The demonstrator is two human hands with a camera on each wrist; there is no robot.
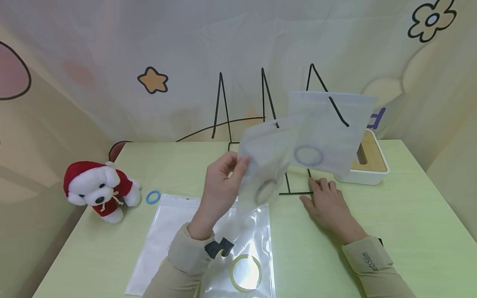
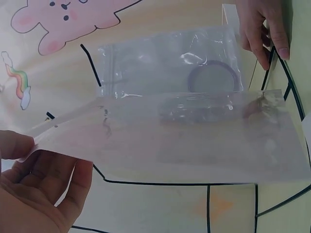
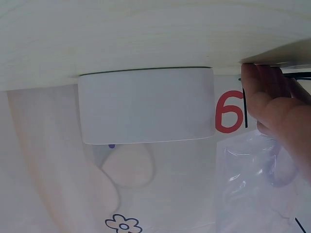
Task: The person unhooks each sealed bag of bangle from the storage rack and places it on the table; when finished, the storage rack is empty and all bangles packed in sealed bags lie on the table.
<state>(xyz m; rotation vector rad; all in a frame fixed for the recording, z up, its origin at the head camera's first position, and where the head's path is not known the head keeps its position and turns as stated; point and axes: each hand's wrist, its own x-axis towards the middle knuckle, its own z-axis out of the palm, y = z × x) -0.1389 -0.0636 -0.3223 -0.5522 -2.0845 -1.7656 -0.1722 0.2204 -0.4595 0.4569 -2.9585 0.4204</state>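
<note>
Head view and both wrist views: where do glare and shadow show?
Head view: white glare on the flat bag by the yellow ring; left wrist view: smaller glints on the rear hanging bag; right wrist view: dark shadow on the tabletop beside the right hand.

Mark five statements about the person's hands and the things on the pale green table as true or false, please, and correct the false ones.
1. The left hand pinches a translucent plastic bag. True.
2. The small blue ring lies inside a bag. False: it lies on the pale green table.
3. The white plush dog in red clothes is on the table's right side. False: it is on the left.
4. A second translucent bag hangs on the black wire rack. True.
5. The right hand grips the white wood-topped box. False: it is at the rack's base.
</note>
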